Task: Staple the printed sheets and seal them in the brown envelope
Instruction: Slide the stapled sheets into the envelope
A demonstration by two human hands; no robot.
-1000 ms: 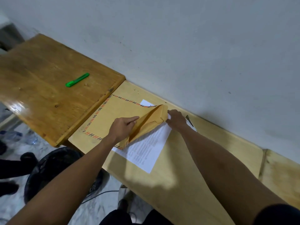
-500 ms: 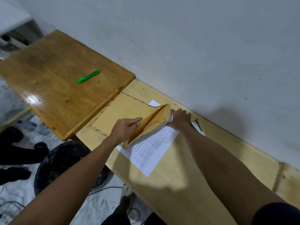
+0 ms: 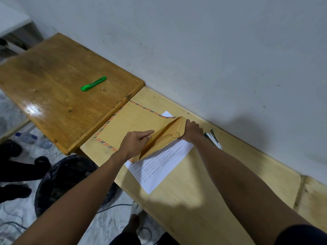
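Observation:
The brown envelope [image 3: 134,124], edged with red and black stripes, lies flat on the pale wooden table [image 3: 203,200]. Its flap stands raised at the right end, a thin dark string dangling on it. The printed sheets [image 3: 159,167] lie partly under the flap, and their lower half sticks out toward me. My left hand [image 3: 137,142] holds the flap's near part, index finger stretched along the fold. My right hand [image 3: 192,130] grips the flap's far end, fingers curled over it. A stapler [image 3: 213,138] lies by the wall just beyond my right wrist.
A darker wooden table [image 3: 58,89] adjoins on the left with a green marker [image 3: 93,83] on it. The wall runs close behind both tables. Below the table edge are a black bin [image 3: 67,181], plastic bottles [image 3: 33,138], cables and someone's dark shoes.
My right hand has slid a little up to the flap's far end. The left hand stays on the flap. The view has shifted slightly.

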